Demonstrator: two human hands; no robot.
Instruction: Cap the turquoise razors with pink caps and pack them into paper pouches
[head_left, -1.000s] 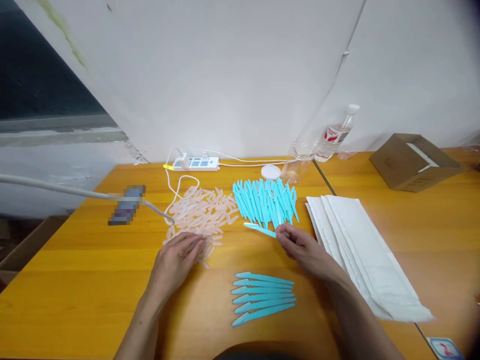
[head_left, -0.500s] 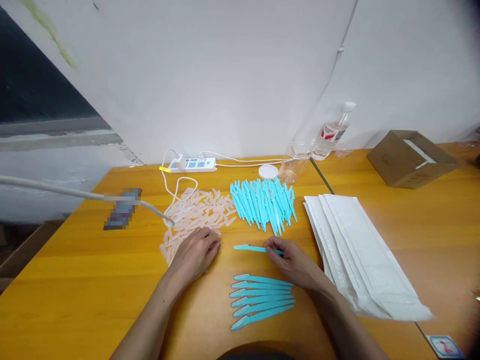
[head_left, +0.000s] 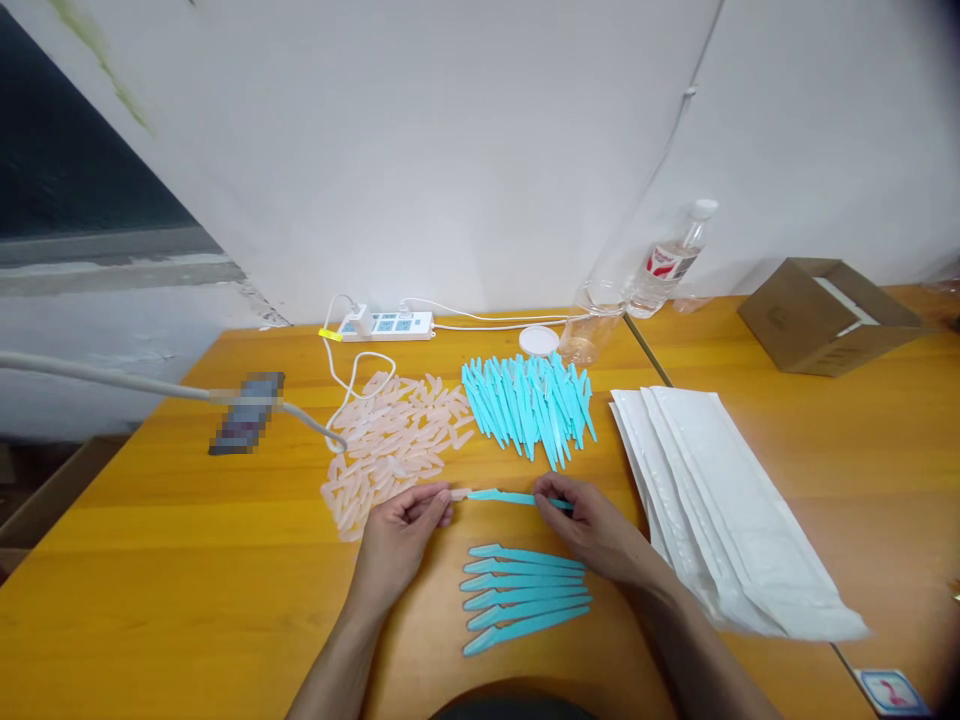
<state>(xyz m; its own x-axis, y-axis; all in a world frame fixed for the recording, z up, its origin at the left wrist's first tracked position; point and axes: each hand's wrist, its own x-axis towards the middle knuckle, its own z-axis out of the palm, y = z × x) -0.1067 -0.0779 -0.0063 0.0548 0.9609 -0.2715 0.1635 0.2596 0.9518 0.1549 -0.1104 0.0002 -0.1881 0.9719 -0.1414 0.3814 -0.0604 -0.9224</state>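
Turquoise plastic razor stick (head_left: pixel 504 496) sits level just above the worktop (head_left: pixel 187 560), pinched at its right end by the right hand (head_left: pixel 592 525), whose grip is closed on the handle. Left hand (head_left: pixel 401 535) has its fingertips (head_left: pixel 442 497) closed on a small translucent pink plastic cap (head_left: pixel 454 494) right at the stick's left tip, so the two pieces are touching or very nearly, can't tell which

Just below the hands, a neat row of six matching turquoise sticks (head_left: pixel 525 595) lies side by side. Up and left is a loose heap of the pink caps (head_left: pixel 394 440), and beside it, further right, a pile of bare turquoise sticks (head_left: pixel 529 405). Stack of white paper pouches (head_left: pixel 720 500) fans out on the right side. Along the back wall: white power strip (head_left: pixel 386 324), round white lid (head_left: pixel 540 341), clear plastic water bottle (head_left: pixel 667 265), plus a brown cardboard box (head_left: pixel 825 315) far right
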